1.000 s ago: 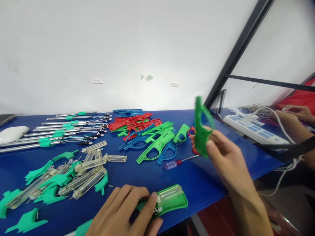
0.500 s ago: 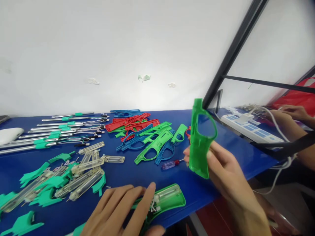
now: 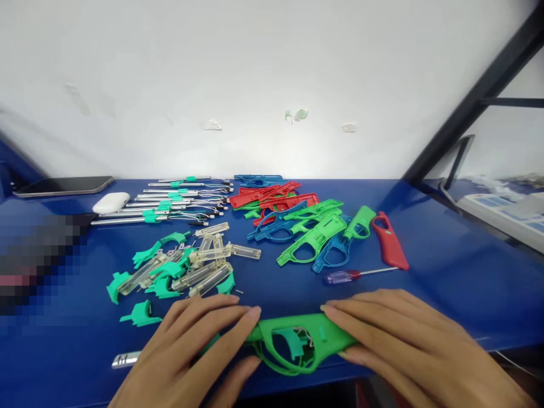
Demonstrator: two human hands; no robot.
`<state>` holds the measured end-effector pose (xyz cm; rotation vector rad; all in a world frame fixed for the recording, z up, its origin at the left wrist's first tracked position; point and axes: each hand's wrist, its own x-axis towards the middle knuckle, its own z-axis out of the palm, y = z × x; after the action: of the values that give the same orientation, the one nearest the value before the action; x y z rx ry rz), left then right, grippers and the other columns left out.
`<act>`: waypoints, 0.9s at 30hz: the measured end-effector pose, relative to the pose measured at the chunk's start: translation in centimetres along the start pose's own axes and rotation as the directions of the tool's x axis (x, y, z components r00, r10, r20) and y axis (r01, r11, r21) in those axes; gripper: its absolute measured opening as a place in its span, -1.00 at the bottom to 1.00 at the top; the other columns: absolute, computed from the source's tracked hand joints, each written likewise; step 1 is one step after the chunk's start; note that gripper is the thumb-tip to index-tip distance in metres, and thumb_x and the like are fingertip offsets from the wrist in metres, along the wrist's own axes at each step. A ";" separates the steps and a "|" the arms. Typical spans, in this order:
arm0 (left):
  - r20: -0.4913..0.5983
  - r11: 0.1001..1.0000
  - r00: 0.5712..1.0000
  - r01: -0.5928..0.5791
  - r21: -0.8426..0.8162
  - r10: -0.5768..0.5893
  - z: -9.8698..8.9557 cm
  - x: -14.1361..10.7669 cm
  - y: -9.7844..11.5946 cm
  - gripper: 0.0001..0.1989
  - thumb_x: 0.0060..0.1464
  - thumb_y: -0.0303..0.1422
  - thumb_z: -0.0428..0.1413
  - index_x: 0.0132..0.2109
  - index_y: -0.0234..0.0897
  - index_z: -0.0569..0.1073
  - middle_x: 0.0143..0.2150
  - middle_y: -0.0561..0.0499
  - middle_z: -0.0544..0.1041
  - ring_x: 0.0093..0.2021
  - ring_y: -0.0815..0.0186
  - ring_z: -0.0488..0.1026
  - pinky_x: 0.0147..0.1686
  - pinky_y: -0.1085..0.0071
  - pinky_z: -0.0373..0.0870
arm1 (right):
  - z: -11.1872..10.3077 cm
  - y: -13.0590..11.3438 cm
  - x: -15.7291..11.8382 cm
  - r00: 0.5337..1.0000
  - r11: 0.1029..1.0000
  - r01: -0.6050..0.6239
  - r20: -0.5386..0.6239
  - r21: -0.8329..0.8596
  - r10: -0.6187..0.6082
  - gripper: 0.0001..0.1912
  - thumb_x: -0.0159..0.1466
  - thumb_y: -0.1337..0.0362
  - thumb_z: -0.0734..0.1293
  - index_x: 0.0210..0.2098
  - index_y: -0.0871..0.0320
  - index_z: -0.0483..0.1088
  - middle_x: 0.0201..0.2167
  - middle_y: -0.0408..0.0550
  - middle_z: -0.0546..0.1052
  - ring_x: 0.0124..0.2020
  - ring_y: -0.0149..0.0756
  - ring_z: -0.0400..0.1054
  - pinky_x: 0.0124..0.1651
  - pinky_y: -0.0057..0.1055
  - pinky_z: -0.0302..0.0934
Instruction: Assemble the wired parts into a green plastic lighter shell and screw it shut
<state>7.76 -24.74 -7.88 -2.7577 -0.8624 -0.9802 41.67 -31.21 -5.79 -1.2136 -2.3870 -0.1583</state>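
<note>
Green handle: The green handle (image 3: 323,324) lies sideways on your side of the screwdriver (image 3: 343,276), finger loop toward you. Two rims show apart along the loop, so its halves may not be flush.
Teal trigger: Inside that loop sit the teal trigger (image 3: 294,342) and pale wires (image 3: 309,335), probably kept in place by the shell around them.
Left hand: Your left hand (image 3: 199,343) is clamped on the handle's front end, fingers above, thumb below, likely to steady it. A metal tube (image 3: 126,359) sticks out beyond it.
Right hand: Your right hand (image 3: 408,340) is closed over the grip end, apparently pressing the halves together; the seam there is hidden.
Red handle: To the screwdriver's right, the red handle (image 3: 391,243) touches or nearly touches its tip.
Loose shells: Beyond the screwdriver, green shells (image 3: 321,231), red shells (image 3: 266,198) and blue shells (image 3: 276,224) overlap, perhaps heaped for easy picking.
Clear bodies: Left of the screwdriver, clear bodies (image 3: 212,279) mingle with teal pieces (image 3: 142,313).
Wired rods: Farther left and beyond it, wired rods (image 3: 178,203) lie roughly parallel, probably to keep their leads untangled.
</note>
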 end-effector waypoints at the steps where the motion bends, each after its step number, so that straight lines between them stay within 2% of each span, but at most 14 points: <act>1: 0.017 1.000 1.000 0.005 -0.008 -0.005 0.1 -0.4 0.0 -0.54 0.42 -0.47 0.14 0.38 -0.07 0.44 0.22 0.16 0.62 0.30 0.27 0.47 0.48 0.27 0.18 | 0.2 0.0 0.1 1.000 1.000 0.017 0.002 0.006 -0.017 -0.40 0.64 0.13 0.11 0.61 -0.26 -0.06 0.19 -0.27 0.64 0.11 -0.12 0.64 0.19 -0.09 0.56; 4: 0.034 1.000 0.999 0.021 -0.005 -0.021 0.0 -1.0 0.0 -0.60 0.48 -0.50 0.05 0.32 -0.03 0.48 0.16 0.18 0.66 0.24 0.30 0.52 0.46 0.27 0.18 | 0.5 -0.2 0.6 1.000 1.000 0.022 0.018 0.020 -0.022 -0.47 0.63 0.13 0.14 0.55 -0.23 0.15 0.20 -0.24 0.65 0.08 -0.10 0.65 0.12 -0.08 0.59; 6: 0.033 0.999 0.999 0.032 0.018 -0.032 -0.2 -0.8 0.1 -0.63 0.51 -0.46 0.01 0.29 -0.04 0.50 0.13 0.15 0.67 0.20 0.30 0.55 0.40 0.28 0.25 | 0.7 -0.4 1.1 0.999 1.000 0.021 0.030 0.009 -0.022 -0.56 0.63 0.14 0.15 0.42 -0.15 0.36 0.17 -0.20 0.67 0.03 -0.10 0.67 0.05 -0.12 0.60; 8: 0.024 0.999 0.999 0.034 0.025 -0.034 -0.3 -0.4 0.1 -0.68 0.53 -0.43 -0.01 0.24 -0.07 0.54 0.08 0.11 0.69 0.14 0.28 0.58 0.30 0.29 0.36 | 0.7 -0.6 1.8 0.999 0.999 0.045 0.004 -0.009 -0.045 -0.61 0.64 0.14 0.12 0.28 -0.08 0.49 0.11 -0.20 0.70 -0.03 -0.13 0.69 -0.02 -0.15 0.60; 12: -0.010 0.999 0.999 0.047 -0.002 -0.047 -0.6 1.0 0.3 -0.74 0.54 -0.39 -0.01 0.11 -0.13 0.58 -0.05 0.09 0.69 0.01 0.32 0.60 0.09 0.37 0.48 | 0.3 -0.9 3.0 0.996 0.997 0.071 -0.049 -0.017 -0.072 -0.63 0.65 0.09 0.11 0.16 -0.05 0.51 0.03 -0.26 0.73 -0.13 -0.19 0.70 -0.11 -0.19 0.58; 17: 0.001 0.999 0.999 0.039 0.029 -0.039 -0.9 2.2 0.7 -0.74 0.50 -0.46 0.00 0.03 -0.17 0.59 -0.14 0.06 0.65 -0.13 0.33 0.60 -0.07 0.42 0.55 | -0.1 -0.9 3.1 0.994 0.997 0.076 -0.076 0.024 -0.074 -0.67 0.64 0.11 0.16 0.21 -0.11 0.49 -0.01 -0.31 0.74 -0.15 -0.22 0.71 -0.15 -0.22 0.59; 20: 0.007 0.999 0.999 0.045 0.023 -0.045 -0.8 1.9 0.7 -0.72 0.48 -0.49 0.00 0.06 -0.18 0.59 -0.17 0.03 0.62 -0.16 0.31 0.58 -0.10 0.41 0.57 | 0.0 -0.9 2.9 0.995 0.998 0.056 -0.079 0.033 -0.054 -0.68 0.64 0.10 0.16 0.22 -0.15 0.48 -0.01 -0.33 0.74 -0.15 -0.21 0.71 -0.16 -0.21 0.61; 22: 0.029 0.999 0.999 0.042 0.011 -0.043 -0.8 1.4 0.7 -0.72 0.46 -0.51 0.01 0.11 -0.18 0.57 -0.16 0.02 0.60 -0.15 0.31 0.56 -0.08 0.40 0.57 | 0.2 -0.9 2.9 0.993 0.998 0.050 -0.110 0.039 -0.045 -0.69 0.64 0.11 0.16 0.17 -0.17 0.50 -0.05 -0.34 0.75 -0.18 -0.20 0.71 -0.19 -0.20 0.62; 27: 0.132 0.995 0.987 0.091 0.027 -0.094 -0.8 0.3 0.9 -0.59 0.44 -0.55 -0.01 0.28 -0.11 0.48 -0.02 -0.01 0.58 -0.01 0.26 0.52 0.01 0.31 0.55 | 0.4 -1.1 2.9 0.996 1.000 -0.007 -0.091 0.028 0.009 -0.67 0.63 0.10 0.17 0.11 -0.09 0.57 -0.07 -0.24 0.76 -0.19 -0.19 0.71 -0.24 -0.28 0.64</act>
<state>8.01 -25.52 -7.01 -2.8146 -1.0219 -0.8018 39.19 -29.59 -4.71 -1.1780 -2.2979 -0.1744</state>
